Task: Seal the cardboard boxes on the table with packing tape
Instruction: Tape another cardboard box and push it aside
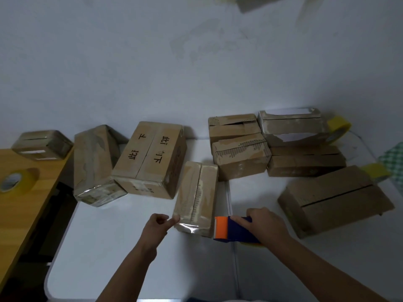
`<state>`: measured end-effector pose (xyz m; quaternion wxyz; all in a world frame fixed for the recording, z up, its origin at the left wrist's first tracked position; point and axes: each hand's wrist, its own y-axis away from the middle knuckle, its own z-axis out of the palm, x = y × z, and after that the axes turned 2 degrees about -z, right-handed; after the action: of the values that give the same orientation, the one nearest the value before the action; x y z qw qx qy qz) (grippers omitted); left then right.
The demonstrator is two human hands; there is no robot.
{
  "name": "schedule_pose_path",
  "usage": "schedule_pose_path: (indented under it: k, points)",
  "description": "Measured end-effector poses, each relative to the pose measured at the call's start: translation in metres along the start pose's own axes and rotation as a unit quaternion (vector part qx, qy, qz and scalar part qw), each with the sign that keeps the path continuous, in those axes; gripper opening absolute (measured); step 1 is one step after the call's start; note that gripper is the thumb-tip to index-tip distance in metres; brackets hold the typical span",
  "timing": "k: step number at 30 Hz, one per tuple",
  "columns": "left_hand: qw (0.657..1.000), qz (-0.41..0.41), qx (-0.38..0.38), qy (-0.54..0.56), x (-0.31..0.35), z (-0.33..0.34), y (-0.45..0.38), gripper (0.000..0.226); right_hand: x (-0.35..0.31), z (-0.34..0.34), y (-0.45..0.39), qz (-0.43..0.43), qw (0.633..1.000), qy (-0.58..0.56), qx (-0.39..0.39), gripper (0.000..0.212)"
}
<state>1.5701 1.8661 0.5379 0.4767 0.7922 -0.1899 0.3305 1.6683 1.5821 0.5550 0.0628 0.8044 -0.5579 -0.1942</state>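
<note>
A narrow cardboard box point(197, 192) lies on the white table point(122, 247), its top seam running away from me. A shiny strip of clear tape covers its near end. My left hand point(158, 225) has its fingers curled and presses a fingertip against the near left corner of this box. My right hand point(265, 225) grips a blue tape dispenser point(234, 229) with an orange blade guard, held against the box's near right corner. Several more cardboard boxes stand around, among them one with black characters point(152, 158) and a large one point(333, 199) to the right.
A yellowish tape roll point(16, 180) lies on the wooden desk point(26, 214) at left, with a small box point(42, 144) behind it. Two more tape rolls point(338, 129) point(376, 172) sit behind the boxes at right. A white wall rises behind the table.
</note>
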Motion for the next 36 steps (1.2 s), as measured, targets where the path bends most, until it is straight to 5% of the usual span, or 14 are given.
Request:
schedule_pose_path:
  k: [7, 13, 18, 21, 24, 27, 29, 32, 36]
  points:
    - [0.999, -0.009, -0.052, 0.008, 0.007, -0.007, 0.004, 0.037, 0.001, 0.010, 0.002, 0.003, 1.000, -0.017, -0.006, 0.060]
    - [0.999, -0.025, -0.017, 0.034, 0.009, -0.021, -0.005, 0.043, -0.001, 0.011, 0.006, 0.001, 1.000, -0.004, 0.002, 0.058]
    - [0.984, 0.030, -0.043, -0.172, 0.010, -0.019, -0.020, 0.041, -0.001, 0.014, 0.006, 0.005, 1.000, -0.006, 0.015, 0.066]
    - [0.948, 0.076, -0.006, -0.308, 0.011, -0.021, -0.023, 0.037, 0.002, 0.013, 0.006, 0.008, 1.000, -0.002, 0.018, 0.067]
    - [0.878, 0.321, 0.127, -0.330, 0.020, -0.012, -0.008, 0.035, 0.002, 0.015, 0.008, 0.014, 1.000, 0.001, 0.016, 0.067]
    - [0.775, 0.505, 0.023, -0.380, 0.039, 0.015, 0.003, 0.044, -0.002, 0.017, 0.008, 0.017, 1.000, -0.013, 0.018, 0.066]
    - [0.705, 0.522, -0.054, -0.477, 0.040, 0.032, -0.008, 0.051, -0.002, 0.014, 0.009, 0.012, 0.999, -0.019, 0.026, 0.065]
    - [0.621, 0.516, -0.058, -0.587, 0.027, 0.042, -0.027, 0.055, -0.001, 0.009, 0.010, 0.001, 1.000, -0.010, 0.024, 0.065]
    - [0.613, 0.505, -0.040, -0.607, 0.021, 0.043, -0.033, 0.057, 0.008, 0.006, 0.011, -0.020, 1.000, 0.009, 0.016, 0.066]
